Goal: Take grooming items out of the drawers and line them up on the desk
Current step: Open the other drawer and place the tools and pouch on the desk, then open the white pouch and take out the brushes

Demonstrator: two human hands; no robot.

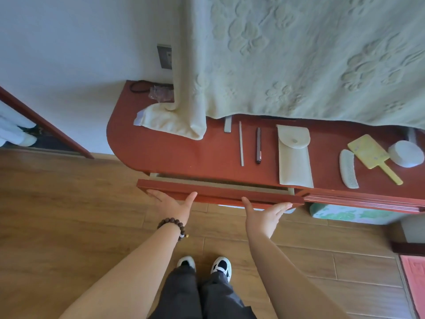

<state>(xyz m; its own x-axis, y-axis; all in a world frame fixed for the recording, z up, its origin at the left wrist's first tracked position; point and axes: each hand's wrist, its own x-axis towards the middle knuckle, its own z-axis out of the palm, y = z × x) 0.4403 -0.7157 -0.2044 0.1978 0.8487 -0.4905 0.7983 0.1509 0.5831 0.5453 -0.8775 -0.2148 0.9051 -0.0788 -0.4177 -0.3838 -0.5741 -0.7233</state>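
Drawer front (pixel 220 192), red-brown wood, sits at six o'clock of the worktop (pixel 184 153), pulled out only a sliver so a thin strip of pale interior shows; nothing inside can be made out. Its long axis runs from nine o'clock to three o'clock, tilted slightly down toward three, and it faces the person. The left hand (pixel 171 203) and right hand (pixel 264 215) both press flat against its lower edge, each grip open, fingers spread and holding nothing. Judging from that, uneven pressure from the two palms could skew the drawer in its runners and jam it, or a thumb at the top lip could be pinched if it slides shut. Beyond it, laid out at twelve to two o'clock, a thin pale stick (pixel 241 143), a dark pen-like tube (pixel 258 146), a pale pouch (pixel 294 157), a white comb (pixel 348 169), a yellow hand mirror (pixel 370 155) and a round white jar (pixel 406 153) mostly point toward twelve; a jolt could nudge the comb, nearest the edge, onto the floor.
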